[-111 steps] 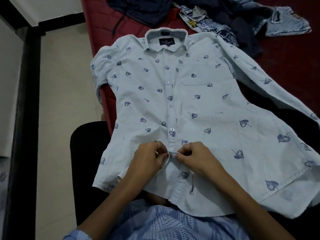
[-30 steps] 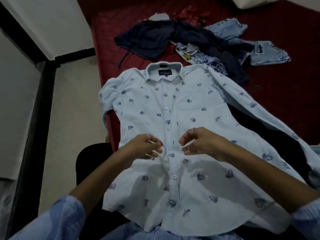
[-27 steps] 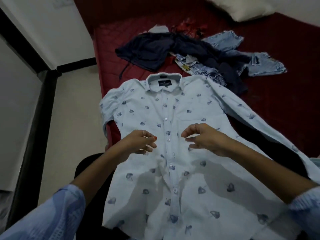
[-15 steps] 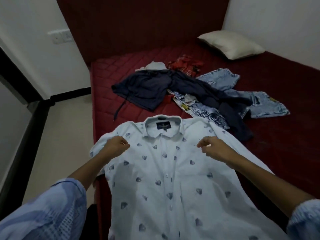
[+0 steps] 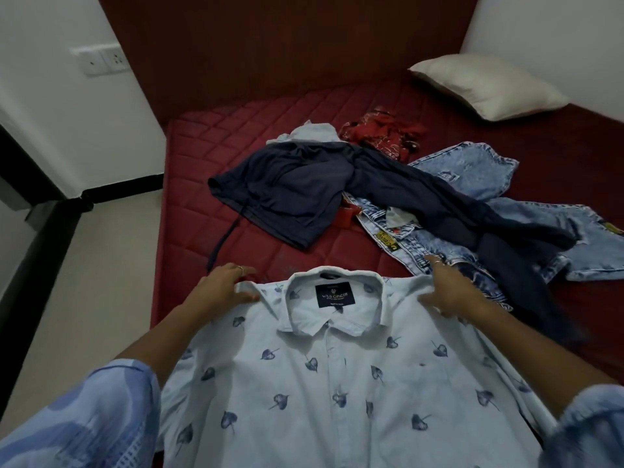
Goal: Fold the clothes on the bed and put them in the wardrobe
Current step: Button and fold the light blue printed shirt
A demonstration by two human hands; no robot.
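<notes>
- While I look down from the head camera, I see the bed (image 5: 209, 170), a red quilted mattress that fills most of the view.
- The shirt (image 5: 337, 383), pale blue with dark leaf prints, lies face up on the near part of the bed, buttoned, its collar toward the far side.
- A navy garment (image 5: 287, 194) lies crumpled further back, partly over the jeans (image 5: 472, 177).
- A pillow (image 5: 486, 84) rests at the far right corner.
- A red cloth (image 5: 381, 130) and a pale cloth (image 5: 314, 131) lie behind the navy garment.
- My left hand (image 5: 219, 290) pinches the left shoulder of the shirt, thumb on top, fingers curled behind the edge.
- My right hand (image 5: 449, 288) lies on the right shoulder of the shirt, thumb on the cloth, one finger stretched out; I cannot tell if it grips.
</notes>
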